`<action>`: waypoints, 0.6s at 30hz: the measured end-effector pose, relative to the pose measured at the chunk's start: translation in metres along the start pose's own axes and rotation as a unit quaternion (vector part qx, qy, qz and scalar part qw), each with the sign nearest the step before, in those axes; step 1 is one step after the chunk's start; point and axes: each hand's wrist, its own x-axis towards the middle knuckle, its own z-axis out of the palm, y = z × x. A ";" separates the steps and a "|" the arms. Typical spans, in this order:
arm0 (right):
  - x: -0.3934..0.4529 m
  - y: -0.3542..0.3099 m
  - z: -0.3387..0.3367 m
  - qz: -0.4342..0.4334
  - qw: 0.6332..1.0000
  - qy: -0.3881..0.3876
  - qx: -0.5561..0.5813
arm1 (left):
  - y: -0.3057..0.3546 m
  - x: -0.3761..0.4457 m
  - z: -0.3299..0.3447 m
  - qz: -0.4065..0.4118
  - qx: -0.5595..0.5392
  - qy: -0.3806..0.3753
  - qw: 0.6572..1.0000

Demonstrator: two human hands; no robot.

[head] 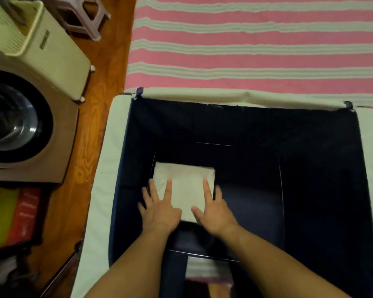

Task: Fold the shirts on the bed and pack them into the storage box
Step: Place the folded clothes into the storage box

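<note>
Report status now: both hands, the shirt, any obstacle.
Left hand and right hand open, flat on folded white cotton shirt. Shirt lies at bottom of dark blue fabric storage box, left side. No obstacle seen.

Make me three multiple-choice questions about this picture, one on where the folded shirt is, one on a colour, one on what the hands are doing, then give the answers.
1. Where does the folded shirt lie?
A. On the striped bed
B. On the floor of the storage box, in its left part
C. On the wooden floor

2. What colour is the inside of the storage box?
A. Dark navy
B. Pink
C. Yellow

3. How are the hands on the shirt?
A. Both closed in fists
B. One lifts it by a corner
C. Both lie flat with straight fingers

Answers: B, the shirt sits against the dark box bottom; A, the walls are dark navy; C, the left hand and the right hand are spread on it.
</note>
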 end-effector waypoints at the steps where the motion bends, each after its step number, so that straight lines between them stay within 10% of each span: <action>1: -0.001 -0.003 -0.002 -0.004 0.998 0.031 -0.047 | 0.002 -0.001 -0.002 0.019 0.037 0.023 0.999; 8: 0.012 -0.005 0.007 -0.144 0.937 0.074 -0.309 | -0.006 0.028 -0.013 0.158 0.257 0.014 0.953; 18: 0.047 0.013 0.017 -0.146 0.943 0.013 -0.298 | -0.004 0.055 0.008 0.100 0.257 -0.048 0.960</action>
